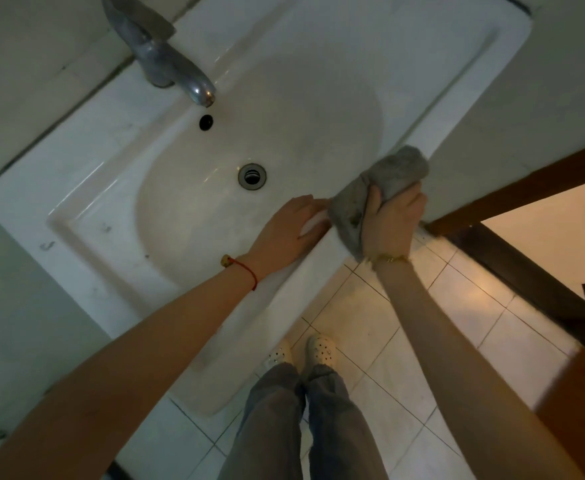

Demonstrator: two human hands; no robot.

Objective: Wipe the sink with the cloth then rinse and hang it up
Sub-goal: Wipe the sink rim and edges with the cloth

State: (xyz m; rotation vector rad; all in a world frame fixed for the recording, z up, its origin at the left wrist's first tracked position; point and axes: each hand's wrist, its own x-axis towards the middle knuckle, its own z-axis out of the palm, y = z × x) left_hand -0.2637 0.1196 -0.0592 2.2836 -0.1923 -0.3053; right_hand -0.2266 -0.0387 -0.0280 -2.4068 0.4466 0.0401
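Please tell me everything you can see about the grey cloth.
The cloth is grey and looks like soft, slightly fuzzy fabric, bunched into a thick wad, not spread flat. The right hand grips it from above, fingers curled round it. It lies on the sink at the front rim, near its right corner, with one end hanging over the edge. A small dark mark shows on it near the thumb. The left hand rests flat on the rim beside it, fingertips close to it.

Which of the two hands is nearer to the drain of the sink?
The left hand. It rests flat on the sink's front rim, just below the drain. The right hand grips the cloth farther off, toward the rim's right end.
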